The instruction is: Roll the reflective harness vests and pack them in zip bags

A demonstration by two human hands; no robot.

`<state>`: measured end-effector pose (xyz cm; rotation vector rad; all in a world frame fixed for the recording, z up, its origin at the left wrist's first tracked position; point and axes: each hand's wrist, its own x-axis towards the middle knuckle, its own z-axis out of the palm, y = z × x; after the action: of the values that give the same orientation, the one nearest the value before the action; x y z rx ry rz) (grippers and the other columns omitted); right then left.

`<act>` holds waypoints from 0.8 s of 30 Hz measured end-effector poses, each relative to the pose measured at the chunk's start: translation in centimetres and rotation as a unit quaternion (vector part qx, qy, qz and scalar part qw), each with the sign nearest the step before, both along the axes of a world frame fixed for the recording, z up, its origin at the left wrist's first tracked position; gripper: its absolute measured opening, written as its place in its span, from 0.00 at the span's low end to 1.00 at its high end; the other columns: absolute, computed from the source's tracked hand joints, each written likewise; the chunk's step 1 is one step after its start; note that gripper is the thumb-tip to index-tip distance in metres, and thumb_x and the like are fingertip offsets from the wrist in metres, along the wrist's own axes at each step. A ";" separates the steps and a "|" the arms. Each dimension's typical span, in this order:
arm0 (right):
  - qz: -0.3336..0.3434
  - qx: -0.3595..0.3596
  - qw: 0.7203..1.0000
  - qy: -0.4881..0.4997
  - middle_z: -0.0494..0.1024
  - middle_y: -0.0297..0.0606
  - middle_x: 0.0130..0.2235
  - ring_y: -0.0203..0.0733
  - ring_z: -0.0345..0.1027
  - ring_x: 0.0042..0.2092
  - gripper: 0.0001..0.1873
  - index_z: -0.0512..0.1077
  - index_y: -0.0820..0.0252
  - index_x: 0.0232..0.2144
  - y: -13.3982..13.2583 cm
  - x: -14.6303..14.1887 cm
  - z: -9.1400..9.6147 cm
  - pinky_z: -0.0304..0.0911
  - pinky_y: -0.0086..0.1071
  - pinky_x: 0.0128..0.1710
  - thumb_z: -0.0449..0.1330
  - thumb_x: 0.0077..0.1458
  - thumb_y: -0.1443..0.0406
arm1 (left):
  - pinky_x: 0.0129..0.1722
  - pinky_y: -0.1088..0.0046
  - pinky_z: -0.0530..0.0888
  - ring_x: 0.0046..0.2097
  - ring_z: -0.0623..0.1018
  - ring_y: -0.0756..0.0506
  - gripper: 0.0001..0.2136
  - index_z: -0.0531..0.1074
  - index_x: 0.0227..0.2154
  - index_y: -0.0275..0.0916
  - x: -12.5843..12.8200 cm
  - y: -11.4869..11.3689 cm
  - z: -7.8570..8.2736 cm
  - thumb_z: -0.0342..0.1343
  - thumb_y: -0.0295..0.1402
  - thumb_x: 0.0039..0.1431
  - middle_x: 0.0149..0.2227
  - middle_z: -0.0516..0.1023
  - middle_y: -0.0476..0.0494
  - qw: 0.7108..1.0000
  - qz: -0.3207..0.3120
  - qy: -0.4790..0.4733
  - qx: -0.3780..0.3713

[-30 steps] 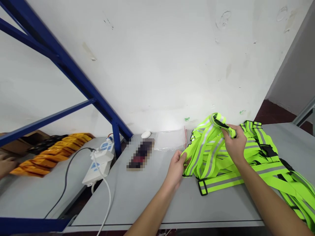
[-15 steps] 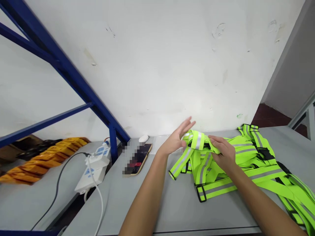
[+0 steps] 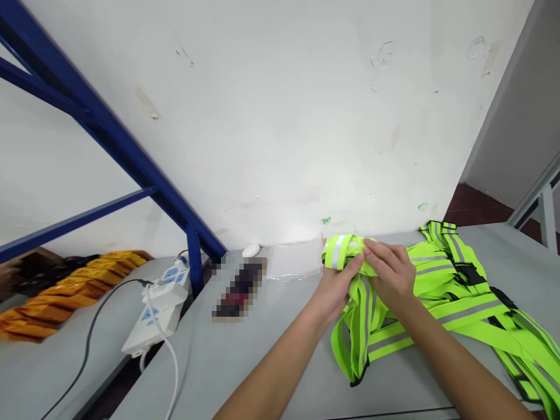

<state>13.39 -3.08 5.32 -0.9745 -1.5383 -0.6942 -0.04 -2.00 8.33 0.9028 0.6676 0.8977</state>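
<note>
A neon yellow-green reflective strap vest [image 3: 356,326] with grey stripes and black trim hangs folded over the grey table [image 3: 271,361], lifted at its top. My left hand [image 3: 335,289] grips the bunched straps from the left, fingers closed round them. My right hand [image 3: 389,271] presses and grips the same bundle from above and the right. A pile of more such vests [image 3: 472,297] lies just to the right, spreading toward the table's right edge.
A clear plastic bag [image 3: 295,262] lies by the wall behind my hands, a small white object [image 3: 251,250] and a blurred phone [image 3: 238,290] to its left. A white power strip [image 3: 155,312] with cables, a blue rack post [image 3: 195,268] and orange packets [image 3: 65,286] stand further left.
My left hand, open and raised by the wall half a second ago, has come down and closed on the vest. The straps, spread out earlier, are now gathered into a narrower bundle.
</note>
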 end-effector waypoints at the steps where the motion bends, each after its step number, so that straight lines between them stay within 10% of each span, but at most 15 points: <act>1: -0.007 0.000 1.000 -0.011 0.82 0.36 0.42 0.45 0.74 0.38 0.21 0.72 0.46 0.44 0.0 -0.2 0.0 0.72 0.39 0.33 0.56 0.53 0.76 | 0.53 0.61 0.72 0.52 0.76 0.38 0.22 0.74 0.47 0.39 0.2 -0.3 0.1 0.65 0.41 0.50 0.46 0.80 0.38 1.000 0.014 -0.013 -0.017; 7: 0.126 -0.145 0.980 -0.055 0.76 0.44 0.51 0.48 0.71 0.44 0.17 0.68 0.54 0.48 -1.0 -0.9 0.4 0.67 0.43 0.38 0.58 0.55 0.67 | 0.47 0.64 0.76 0.47 0.79 0.38 0.19 0.75 0.46 0.37 -1.9 0.1 0.0 0.65 0.38 0.52 0.44 0.80 0.38 0.997 0.032 -0.004 -0.066; 11: 0.231 -0.312 0.915 0.110 0.67 0.44 0.58 0.48 0.60 0.58 0.17 0.63 0.53 0.52 -1.9 -2.1 0.7 0.59 0.48 0.55 0.53 0.61 0.59 | 0.46 0.62 0.76 0.46 0.79 0.37 0.20 0.74 0.46 0.35 -4.0 0.5 -0.3 0.65 0.38 0.51 0.45 0.80 0.37 0.997 0.034 0.019 -0.060; 18: 0.324 -0.606 0.669 0.283 0.70 0.39 0.57 0.51 0.64 0.57 0.32 0.61 0.50 0.58 -1.2 -2.7 3.4 0.62 0.45 0.54 0.63 0.52 0.55 | 0.55 0.61 0.68 0.54 0.74 0.37 0.21 0.74 0.49 0.40 -5.6 0.9 0.4 0.62 0.43 0.53 0.46 0.80 0.42 0.967 0.035 0.190 0.166; 24: 0.340 -0.618 0.657 0.266 0.78 0.36 0.46 0.52 0.70 0.49 0.26 0.72 0.53 0.50 0.4 -2.0 6.1 0.65 0.44 0.49 0.66 0.47 0.58 | 0.59 0.64 0.62 0.60 0.68 0.35 0.19 0.76 0.45 0.41 -7.3 1.9 0.4 0.60 0.45 0.54 0.45 0.80 0.42 0.960 0.004 0.202 0.197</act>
<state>11.41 -2.65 11.40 -1.2095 -1.5333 1.3007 -7.30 -0.09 8.73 1.4658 0.8565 0.8762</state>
